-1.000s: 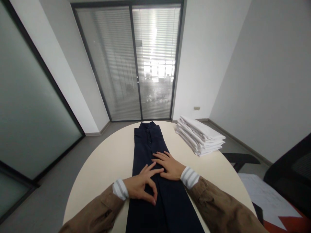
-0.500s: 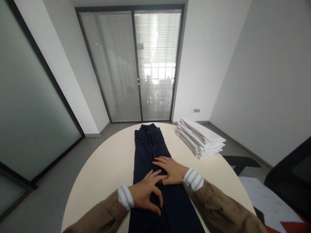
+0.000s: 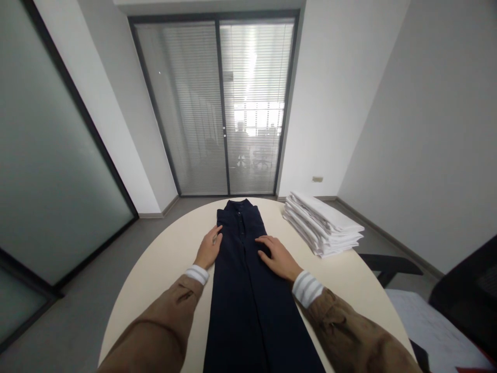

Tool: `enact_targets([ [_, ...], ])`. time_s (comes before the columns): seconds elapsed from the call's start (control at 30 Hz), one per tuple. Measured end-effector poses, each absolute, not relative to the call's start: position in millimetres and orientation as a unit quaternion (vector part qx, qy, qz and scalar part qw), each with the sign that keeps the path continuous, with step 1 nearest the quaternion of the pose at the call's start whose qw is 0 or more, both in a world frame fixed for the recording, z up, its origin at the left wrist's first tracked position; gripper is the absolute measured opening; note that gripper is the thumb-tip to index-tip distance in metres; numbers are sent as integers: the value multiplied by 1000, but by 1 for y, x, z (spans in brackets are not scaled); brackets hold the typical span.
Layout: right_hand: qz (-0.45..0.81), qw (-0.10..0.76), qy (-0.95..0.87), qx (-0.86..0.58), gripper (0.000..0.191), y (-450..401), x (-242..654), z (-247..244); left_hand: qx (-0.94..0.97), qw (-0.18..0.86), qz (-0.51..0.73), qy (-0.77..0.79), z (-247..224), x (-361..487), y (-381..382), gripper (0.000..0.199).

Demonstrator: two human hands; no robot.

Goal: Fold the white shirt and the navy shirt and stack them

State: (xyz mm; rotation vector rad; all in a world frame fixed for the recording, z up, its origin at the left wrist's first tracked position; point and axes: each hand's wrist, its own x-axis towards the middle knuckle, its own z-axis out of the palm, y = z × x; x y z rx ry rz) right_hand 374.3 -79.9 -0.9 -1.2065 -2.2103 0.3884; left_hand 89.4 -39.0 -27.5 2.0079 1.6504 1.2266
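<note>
At the left edge of the dark blue folded shirt (image 3: pixel 245 290), the left hand (image 3: pixel 209 248) lies with its fingers a little bent and a bit apart, touching the cloth side. It does not grip the shirt. Across from it, the right hand (image 3: pixel 277 256) rests on the right part of the shirt. Its fingers curl a bit, with a gap between thumb and pointing finger, and no cloth is pinched there.

The shirt lies flat and long down the middle of the round, cream tabletop (image 3: pixel 155 274), with its collar at the far end. To the right of the shirt, well apart from it, sits a pile of folded white cloths (image 3: pixel 322 223). Past the right side is a black chair (image 3: pixel 469 290), with white paper (image 3: pixel 430 326) near it.
</note>
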Motion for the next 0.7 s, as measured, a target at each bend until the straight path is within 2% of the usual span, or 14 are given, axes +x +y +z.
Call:
enact_targets([
  [0.07, 124, 286, -814, -490, 55, -71, 375, -8, 713, 104, 367, 588, -31, 90, -31, 44],
  [0.2, 117, 186, -824, -523, 63, -66, 376, -13, 738, 38, 268, 619, -34, 96, -32, 43],
  [0.3, 126, 131, -823, -538, 66, -69, 378, -5, 747, 18, 250, 616, -31, 97, -37, 38],
  [0.4, 133, 108, -837, -520, 77, -70, 383, 7, 753, 17, 277, 597, -25, 97, -40, 21],
  [0.5, 145, 129, -848, -493, 69, -61, 386, 11, 728, 30, 319, 606, -20, 98, -36, 20],
  [0.6, 158, 212, -823, -503, 49, -43, 388, 0, 709, 29, 337, 618, -21, 98, -25, 30],
  [0.7, 176, 295, -775, -529, 48, -21, 387, -14, 698, 50, 329, 634, -24, 97, -10, 41],
])
